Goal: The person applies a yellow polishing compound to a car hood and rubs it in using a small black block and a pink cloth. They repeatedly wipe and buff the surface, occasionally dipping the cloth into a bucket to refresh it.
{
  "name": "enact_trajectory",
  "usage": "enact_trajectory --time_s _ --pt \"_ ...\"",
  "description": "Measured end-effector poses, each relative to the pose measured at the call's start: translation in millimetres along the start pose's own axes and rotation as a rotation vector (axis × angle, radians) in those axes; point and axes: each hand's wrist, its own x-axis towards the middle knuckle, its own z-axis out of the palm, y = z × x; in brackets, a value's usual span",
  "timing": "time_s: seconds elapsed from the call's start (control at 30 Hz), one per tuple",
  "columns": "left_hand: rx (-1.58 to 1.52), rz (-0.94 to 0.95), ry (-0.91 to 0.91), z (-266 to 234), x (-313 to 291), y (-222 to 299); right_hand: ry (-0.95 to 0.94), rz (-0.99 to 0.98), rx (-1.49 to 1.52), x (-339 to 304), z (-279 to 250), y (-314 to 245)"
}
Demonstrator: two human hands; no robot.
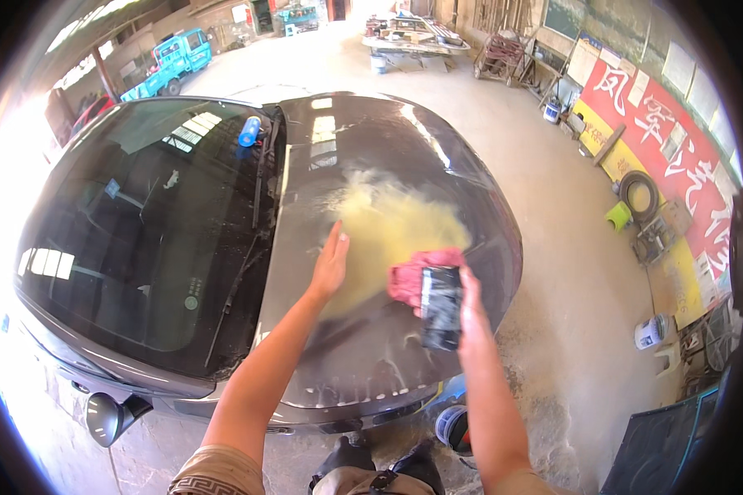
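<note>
A dark brown car hood (pixel 338 371) lies in front of me, with a broad pale-yellow patch (pixel 388 219) of what looks like filler, its edges feathered. My left hand (pixel 330 264) is at the patch's left edge, fingers stretched out, holding nothing; whether it touches the surface I cannot tell. In my right hand (pixel 471 304) is a dark rectangular block (pixel 442 308) with whitish smears, its flat face turned up. A crumpled pink cloth (pixel 406 280) is bunched against the block's far side, over the hood. The right fingers are partly hidden behind the block.
The windshield (pixel 140 223) is on the left, with a blue bottle (pixel 249 130) at its base. By my feet stands a bucket (pixel 452 427). Along the right wall are a tire (pixel 638 195) and a white bucket (pixel 652 332). A blue truck (pixel 173 62) is parked behind.
</note>
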Motion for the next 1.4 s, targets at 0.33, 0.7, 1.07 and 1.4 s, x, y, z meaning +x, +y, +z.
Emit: enact_trajectory --time_s 0.33,0.7,1.07,1.4 --pt "0.433 0.410 -0.313 -20 -32 18 -0.217 0.107 0.173 65 37 62" --pt "0.534 -0.033 0.103 -65 -155 24 -0.051 -0.015 0.118 8 -124 -16" --pt "0.923 -0.206 0.395 -51 -47 -22 0.128 -0.029 0.100 19 -217 -71" --pt "0.892 0.125 0.259 68 237 -22 0.421 -0.054 0.071 -29 -276 -88"
